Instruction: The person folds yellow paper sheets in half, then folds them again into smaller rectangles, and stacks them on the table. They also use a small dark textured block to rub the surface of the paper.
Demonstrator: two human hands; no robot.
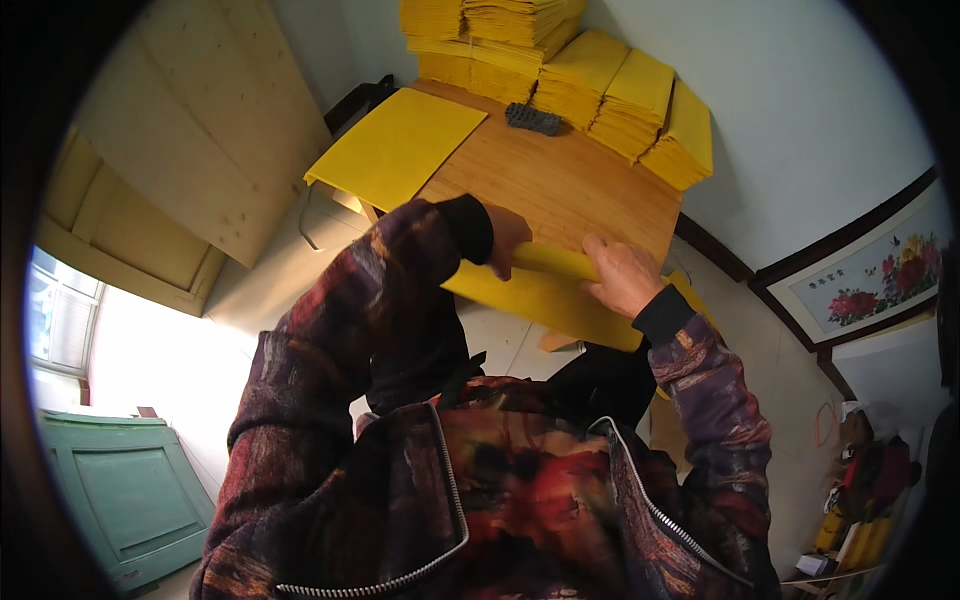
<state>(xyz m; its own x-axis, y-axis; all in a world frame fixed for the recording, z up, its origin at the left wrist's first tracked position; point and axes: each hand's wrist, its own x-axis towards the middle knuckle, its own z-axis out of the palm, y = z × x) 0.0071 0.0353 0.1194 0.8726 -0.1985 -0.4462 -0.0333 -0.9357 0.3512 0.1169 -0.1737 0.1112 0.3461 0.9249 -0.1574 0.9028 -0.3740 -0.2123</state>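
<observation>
A yellow sheet (560,305), paper-like, is held between my two hands at the near edge of the wooden table (560,180). Its upper part is folded or rolled over into a band, and the rest hangs down over my lap. My left hand (508,240) is closed on the band's left end; the dark cuff and wrist hide part of its fingers. My right hand (622,275) grips the right part of the band, with thumb and fingers closed around it. On the table's left side lies a flat yellow pile (400,145), its sheets evenly aligned.
Several stacks of folded yellow sheets (585,75) line the table's back against the wall. In front of them lies a dark grey, rough-looking block (532,119). A framed flower picture (870,270) leans at the right. Wooden boards (200,110) stand left; a green panel (130,490) is lower left.
</observation>
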